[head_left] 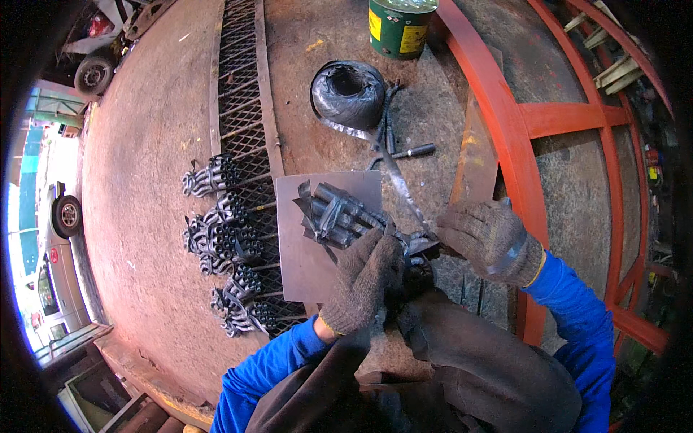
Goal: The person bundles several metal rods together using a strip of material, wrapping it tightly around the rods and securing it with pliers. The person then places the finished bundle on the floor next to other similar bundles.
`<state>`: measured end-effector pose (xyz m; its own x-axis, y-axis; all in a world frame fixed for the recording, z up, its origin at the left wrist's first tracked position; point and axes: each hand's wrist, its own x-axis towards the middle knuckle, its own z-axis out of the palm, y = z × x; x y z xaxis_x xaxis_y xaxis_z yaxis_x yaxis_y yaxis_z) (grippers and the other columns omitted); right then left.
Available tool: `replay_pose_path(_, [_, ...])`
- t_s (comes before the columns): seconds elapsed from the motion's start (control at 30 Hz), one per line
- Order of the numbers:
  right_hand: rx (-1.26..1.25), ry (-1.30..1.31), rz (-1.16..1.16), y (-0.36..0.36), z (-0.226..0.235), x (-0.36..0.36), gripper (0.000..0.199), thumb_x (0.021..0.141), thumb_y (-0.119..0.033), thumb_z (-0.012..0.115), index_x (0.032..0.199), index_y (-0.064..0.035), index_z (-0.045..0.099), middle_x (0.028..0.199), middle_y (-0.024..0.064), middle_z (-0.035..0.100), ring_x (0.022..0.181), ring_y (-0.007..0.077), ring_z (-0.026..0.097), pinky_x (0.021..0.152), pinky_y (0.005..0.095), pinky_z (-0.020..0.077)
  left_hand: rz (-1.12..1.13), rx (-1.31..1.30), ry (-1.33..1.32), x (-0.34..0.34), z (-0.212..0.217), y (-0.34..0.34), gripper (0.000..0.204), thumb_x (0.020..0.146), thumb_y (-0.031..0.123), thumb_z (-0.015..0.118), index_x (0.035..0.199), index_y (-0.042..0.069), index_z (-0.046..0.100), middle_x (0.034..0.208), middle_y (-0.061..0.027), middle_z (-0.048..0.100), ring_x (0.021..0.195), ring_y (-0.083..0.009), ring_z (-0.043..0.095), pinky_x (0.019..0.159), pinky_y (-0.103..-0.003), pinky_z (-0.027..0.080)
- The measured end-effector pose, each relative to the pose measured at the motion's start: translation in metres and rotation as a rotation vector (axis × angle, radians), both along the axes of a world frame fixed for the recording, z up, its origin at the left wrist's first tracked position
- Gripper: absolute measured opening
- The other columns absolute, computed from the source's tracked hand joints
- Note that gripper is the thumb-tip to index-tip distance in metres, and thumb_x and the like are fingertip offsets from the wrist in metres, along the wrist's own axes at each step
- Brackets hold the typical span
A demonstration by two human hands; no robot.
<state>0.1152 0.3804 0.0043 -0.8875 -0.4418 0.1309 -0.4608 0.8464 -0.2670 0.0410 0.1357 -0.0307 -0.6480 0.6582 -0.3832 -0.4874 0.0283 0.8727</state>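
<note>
My left hand [361, 278], in a grey-brown knit glove, is closed round the near end of a bundle of dark metal pieces with tube-shaped ends [336, 213]. Black plastic strip is wrapped across the bundle, with loose ends sticking up. Below it lies a flat grey square plate [303, 270]. My right hand [487, 242], gloved too, pinches a black plastic strip [401, 184] just right of the bundle. That strip runs back to a roll of black plastic [348, 94] on the floor. My right fingertips are partly hidden.
Several similar bundles [234, 234] lie left of the plate, beside a floor grating [242, 101]. A dark tool with two handles [415, 151] rests near the roll. Behind stands a green can [401, 32]. An orange-red metal frame [498, 94] rises on the right.
</note>
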Motion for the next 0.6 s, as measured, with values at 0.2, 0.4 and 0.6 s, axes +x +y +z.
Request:
replay_pose_path(0.2, [0.086,0.019,0.08,0.005,-0.003,-0.011,0.039,0.07,-0.021,0.063,0.106,-0.0056,0.067,0.102,0.0133,0.068,0.096,0.0325,0.066,0.09,0.0492,0.0512,-0.032,0.01,-0.033,-0.005,0.008,-0.001,0.025,0.102,0.028,0.05,0.098,0.004,0.057,0.08,-0.0004,0.056,0.069,-0.0071,0.049,0.06,-0.023,0.042])
replay_pose_path(0.4, [0.199,-0.078,0.183,0.061,-0.054,-0.027,0.034,0.073,-0.019,0.063,0.106,-0.0094,0.065,0.1,0.0121,0.068,0.096,0.0313,0.065,0.094,0.0473,0.0498,-0.02,-0.016,0.203,-0.002,-0.005,0.004,0.026,0.101,0.029,0.051,0.095,0.004,0.058,0.081,0.0008,0.056,0.068,-0.0074,0.049,0.059,-0.024,0.041])
replay_pose_path(0.6, [-0.229,-0.082,0.257,0.033,-0.038,-0.069,0.045,0.08,-0.022,0.066,0.121,-0.0059,0.058,0.126,0.0142,0.059,0.115,0.0318,0.06,0.097,0.0446,0.049,0.093,0.058,-0.197,-0.001,0.001,0.004,0.026,0.101,0.027,0.051,0.091,0.005,0.058,0.076,0.0008,0.054,0.066,-0.0067,0.046,0.057,-0.023,0.039])
